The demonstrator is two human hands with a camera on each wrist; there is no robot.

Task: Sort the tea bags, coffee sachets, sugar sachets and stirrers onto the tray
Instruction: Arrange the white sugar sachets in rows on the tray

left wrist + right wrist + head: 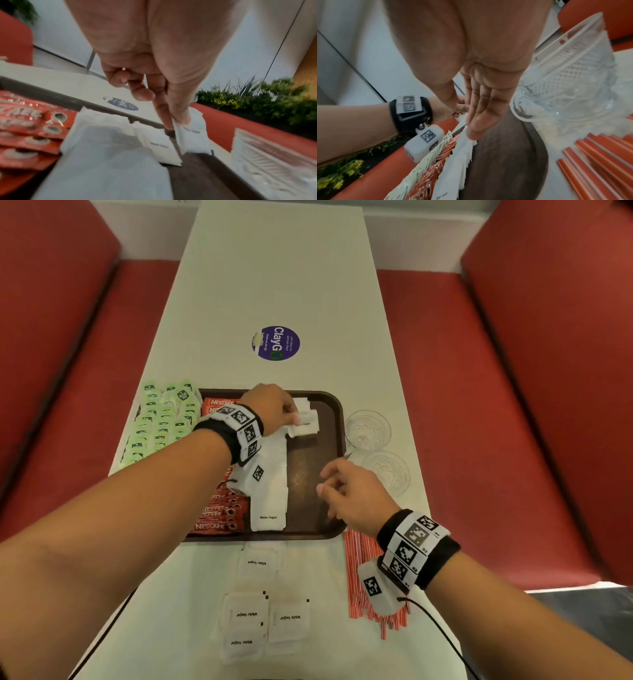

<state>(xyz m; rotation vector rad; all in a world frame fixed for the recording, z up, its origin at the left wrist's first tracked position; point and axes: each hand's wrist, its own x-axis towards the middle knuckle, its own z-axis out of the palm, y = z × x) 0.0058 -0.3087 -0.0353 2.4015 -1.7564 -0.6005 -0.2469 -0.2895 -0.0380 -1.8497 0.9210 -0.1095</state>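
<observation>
- Loose sugar sachets (255, 616) lie on the table (274, 285) nearest the person, off the tray; in my judgement these are the stock left for the white column.
- The stirrers (356, 573) lie in a bundle on the table just beside the tray's near right corner, not yet loaded.
- The right hand (352, 498) hovers above the bare right part of the brown tray (329, 412), fingers straight and relaxed, holding nothing. Keep it clear of the two glass cups (368, 429) just right of the tray.
- On the tray, the coffee sachets (219, 515) form the left column; the placed sugar column (270, 491) runs just beside it.
- The left hand (270, 409) pinches one sugar sachet (192, 136) between thumb and fingertip at the column's far end. Lower it flat, edges aligned with its neighbours, before letting go; a tilted sachet would likely slide toward the bare area.
- The tea bags (161, 419) are spread at the tray's left edge.
</observation>
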